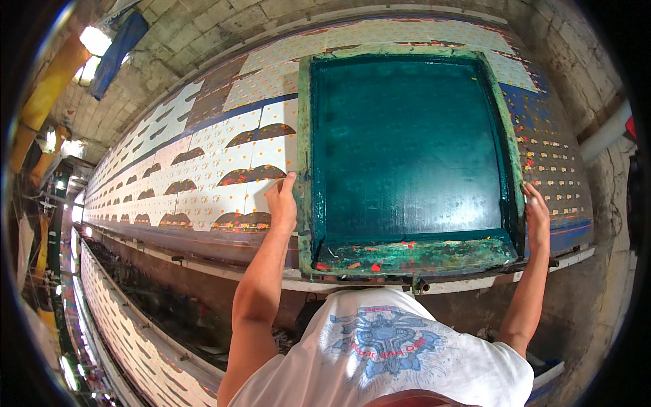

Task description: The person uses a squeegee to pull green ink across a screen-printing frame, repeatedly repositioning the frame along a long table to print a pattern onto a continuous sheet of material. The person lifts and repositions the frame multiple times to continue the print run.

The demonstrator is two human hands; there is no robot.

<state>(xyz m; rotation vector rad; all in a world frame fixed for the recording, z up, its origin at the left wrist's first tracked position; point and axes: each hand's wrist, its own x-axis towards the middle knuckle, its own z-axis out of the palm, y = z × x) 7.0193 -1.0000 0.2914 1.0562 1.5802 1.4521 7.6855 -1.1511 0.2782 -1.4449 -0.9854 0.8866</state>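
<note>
A large screen printing frame [305,156] with a worn green rim fills the space before me. Its mesh [407,149] is coated in dark teal, glossy with wet-looking ink toward the near right. My left hand [283,203] grips the frame's left side, thumb up along the edge and the other fingers mostly hidden. On the opposite side, my right hand [536,209] holds the right edge, with fingers bent against it. Red and green paint smears cover the near bar [413,252]. Whether the frame rests on the table or is slightly raised, I cannot tell.
Beneath and beyond the frame runs a long printing table [271,241] bearing rows of white printed pieces [224,193] with orange dots. A metal bracket [420,285] sits at the near rail. Another table [135,319] stands lower left. Block walls [230,27] and a pipe [603,132] border the space.
</note>
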